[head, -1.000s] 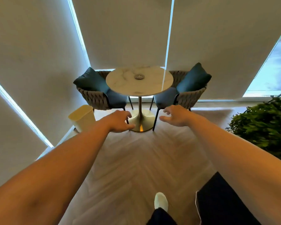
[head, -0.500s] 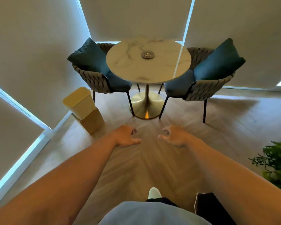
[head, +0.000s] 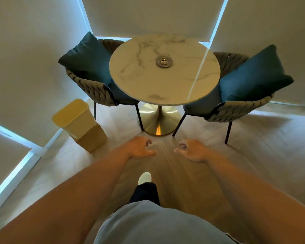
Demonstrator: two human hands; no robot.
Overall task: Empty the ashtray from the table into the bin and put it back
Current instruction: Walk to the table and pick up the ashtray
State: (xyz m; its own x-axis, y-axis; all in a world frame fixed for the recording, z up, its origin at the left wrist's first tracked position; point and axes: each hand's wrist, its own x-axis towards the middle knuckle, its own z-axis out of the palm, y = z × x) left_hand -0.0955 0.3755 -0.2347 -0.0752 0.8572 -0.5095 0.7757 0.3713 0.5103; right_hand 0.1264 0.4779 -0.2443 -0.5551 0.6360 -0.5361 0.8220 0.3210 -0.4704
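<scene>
A round white table holds one small shiny ashtray near its middle. The wood floor holds the table, two chairs and a yellow bin.

Ashtray contents too small

Head-worn view, angled forward and down

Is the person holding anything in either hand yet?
No. The left hand and right hand are both empty; the ashtray sits untouched on the table.
</scene>
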